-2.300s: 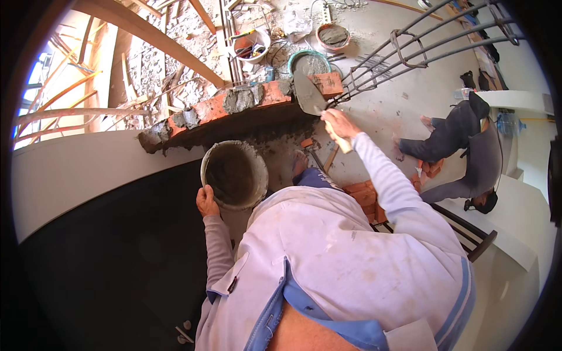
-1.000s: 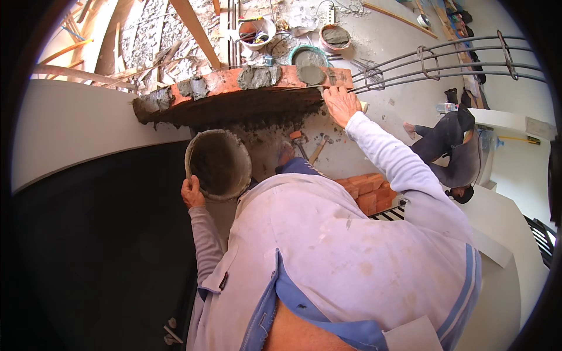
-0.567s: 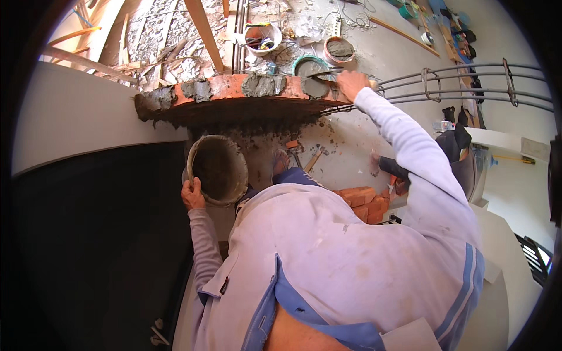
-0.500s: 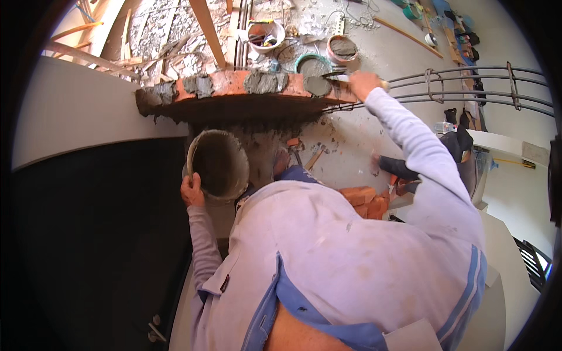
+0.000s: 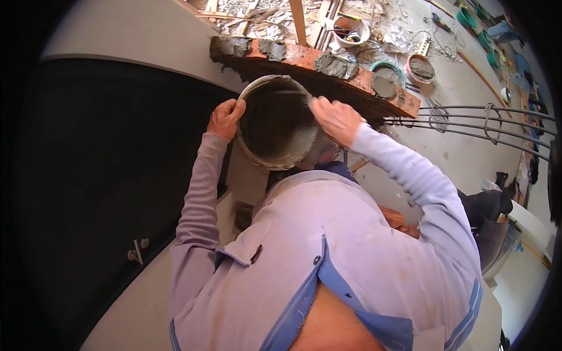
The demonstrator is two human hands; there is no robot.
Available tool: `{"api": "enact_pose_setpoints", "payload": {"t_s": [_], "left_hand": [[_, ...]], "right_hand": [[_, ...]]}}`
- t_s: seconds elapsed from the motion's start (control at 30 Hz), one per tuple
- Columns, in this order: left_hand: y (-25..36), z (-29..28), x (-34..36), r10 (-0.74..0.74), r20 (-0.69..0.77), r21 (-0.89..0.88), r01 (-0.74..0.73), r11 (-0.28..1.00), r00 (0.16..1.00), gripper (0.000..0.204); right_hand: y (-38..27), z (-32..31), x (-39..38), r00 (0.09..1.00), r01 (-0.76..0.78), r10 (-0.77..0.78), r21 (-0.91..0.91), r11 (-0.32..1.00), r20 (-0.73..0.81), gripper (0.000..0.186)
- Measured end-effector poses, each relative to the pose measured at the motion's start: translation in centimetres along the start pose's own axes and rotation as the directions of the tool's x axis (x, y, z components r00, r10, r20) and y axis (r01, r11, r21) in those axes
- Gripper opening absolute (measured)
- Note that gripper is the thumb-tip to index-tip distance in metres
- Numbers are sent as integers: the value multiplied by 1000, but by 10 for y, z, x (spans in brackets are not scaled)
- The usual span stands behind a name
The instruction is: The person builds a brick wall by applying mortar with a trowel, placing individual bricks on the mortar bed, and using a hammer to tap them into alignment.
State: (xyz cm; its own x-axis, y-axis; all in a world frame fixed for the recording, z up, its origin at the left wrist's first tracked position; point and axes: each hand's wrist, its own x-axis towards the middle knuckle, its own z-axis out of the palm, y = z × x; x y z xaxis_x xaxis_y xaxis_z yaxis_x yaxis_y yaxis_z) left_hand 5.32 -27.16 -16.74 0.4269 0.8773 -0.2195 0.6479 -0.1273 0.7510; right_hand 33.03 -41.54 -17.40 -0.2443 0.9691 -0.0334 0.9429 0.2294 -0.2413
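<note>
A mortar-smeared bucket (image 5: 256,158) is tilted in front of my body, its dark inside facing up. My left hand (image 5: 225,119) grips the left rim, thumb over the edge. At the right rim my right hand (image 5: 338,120) is closed round a trowel, whose handle is hidden in the fist. The thin trowel blade (image 5: 285,92) lies across the upper part of the bucket's mouth. Just beyond stands a low red brick wall (image 5: 300,57). Grey mortar dabs sit along its top, including a ragged one (image 5: 335,64) and a rounded one (image 5: 384,87) near the right end.
Steel reinforcing bars (image 5: 462,124) run out right from the wall's end. Behind the wall are a white bucket (image 5: 364,36) of tools, a teal tub (image 5: 401,72) and a reddish tub (image 5: 422,80) of mortar. Bricks (image 5: 391,216) lie by my right side. A black panel (image 5: 117,175) fills the left.
My right hand has come back from the wall top to the bucket with the trowel. The bucket has risen and moved right in my left hand. The view has turned and shifted.
</note>
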Motion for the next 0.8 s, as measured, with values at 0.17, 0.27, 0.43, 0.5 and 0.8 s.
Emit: {"api": "enact_pose_setpoints", "payload": {"t_s": [0.17, 0.27, 0.43, 0.5, 0.8], "left_hand": [[18, -19, 10, 128, -22, -207, -130, 970, 992, 40], [12, -41, 5, 131, 0, -190, -129, 973, 991, 39], [4, -72, -2, 162, 77, -307, -131, 943, 984, 37], [23, -70, 1, 293, -2, -161, -289, 944, 956, 36], [-19, -99, -34, 324, 93, 67, -331, 941, 941, 29]], "right_hand": [[-44, 18, 3, 996, 62, -63, 20, 998, 62, 19], [-56, 11, -12, 972, 157, -170, 91, 983, 161, 19], [-81, -27, 43, 999, -14, 7, -128, 992, -52, 21], [-88, -15, 40, 998, -20, 27, -119, 993, 54, 21], [-137, -18, 62, 941, -256, 242, 29, 966, 238, 16]]}}
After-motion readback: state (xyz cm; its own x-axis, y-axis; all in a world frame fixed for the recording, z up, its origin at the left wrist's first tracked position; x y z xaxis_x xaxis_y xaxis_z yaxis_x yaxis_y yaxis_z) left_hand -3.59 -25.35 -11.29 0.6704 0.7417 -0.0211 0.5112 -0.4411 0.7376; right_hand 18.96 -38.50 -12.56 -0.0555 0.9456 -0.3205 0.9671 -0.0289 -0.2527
